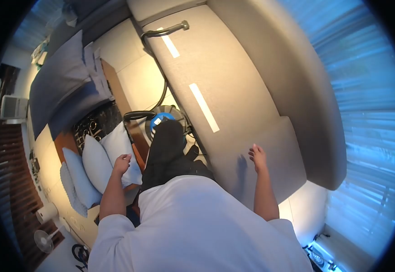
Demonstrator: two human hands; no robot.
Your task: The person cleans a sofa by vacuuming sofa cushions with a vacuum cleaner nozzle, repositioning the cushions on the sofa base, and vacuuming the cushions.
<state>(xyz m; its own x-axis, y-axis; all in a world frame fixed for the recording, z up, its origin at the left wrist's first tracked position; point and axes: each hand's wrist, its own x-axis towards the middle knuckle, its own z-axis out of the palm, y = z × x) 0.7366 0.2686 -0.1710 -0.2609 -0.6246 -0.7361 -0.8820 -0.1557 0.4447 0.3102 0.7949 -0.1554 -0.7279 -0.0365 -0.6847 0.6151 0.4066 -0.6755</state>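
My left hand (122, 164) is loosely closed with no object showing in it, close to a white pillow (119, 149) on the left. Above the grey sofa seat (233, 109), my right hand (258, 156) is held open, fingers slightly apart, holding nothing; its shadow falls on the cushion. A blue and black canister vacuum cleaner (157, 119) stands on the floor by my legs. Its black hose (164, 86) runs up along the sofa, and the hose end (179, 27) lies on the far seat.
Two white strips (204, 108) lie along the sofa seat. More pillows (76, 174) and large grey cushions (66, 77) are piled on a wooden table (111, 81) at left. A small fan (43, 240) stands lower left. Blue-lit curtains (365, 113) hang behind the sofa's backrest.
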